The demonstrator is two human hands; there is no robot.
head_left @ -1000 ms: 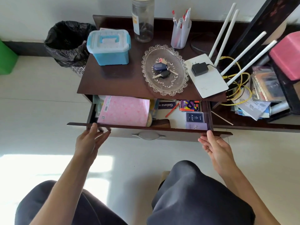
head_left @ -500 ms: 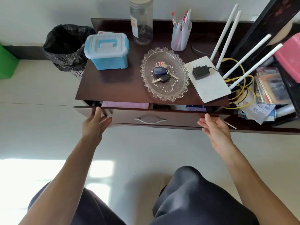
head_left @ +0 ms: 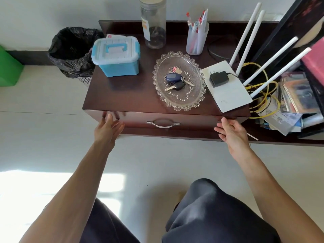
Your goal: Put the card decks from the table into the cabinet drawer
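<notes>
The dark wooden cabinet's drawer (head_left: 192, 121) is pushed flush shut, its silver handle (head_left: 163, 124) centred on the front. No card decks are in sight; the drawer's inside is hidden. My left hand (head_left: 107, 129) is flat with fingers spread, fingertips against the drawer front's left end. My right hand (head_left: 231, 131) is open, palm turned inward, at the drawer front's right end. Neither hand holds anything.
On the cabinet top (head_left: 122, 95) stand a blue-and-white lidded box (head_left: 116, 56), a clear jar (head_left: 154, 23), a pen cup (head_left: 197, 36), a glass dish with keys (head_left: 178, 80) and a white router (head_left: 229, 88). A black-lined bin (head_left: 73, 51) sits left; cluttered shelves (head_left: 294, 99) right.
The drawer went from open, showing card decks and a pink box inside, to fully shut. Both hands pushed forward with its front.
</notes>
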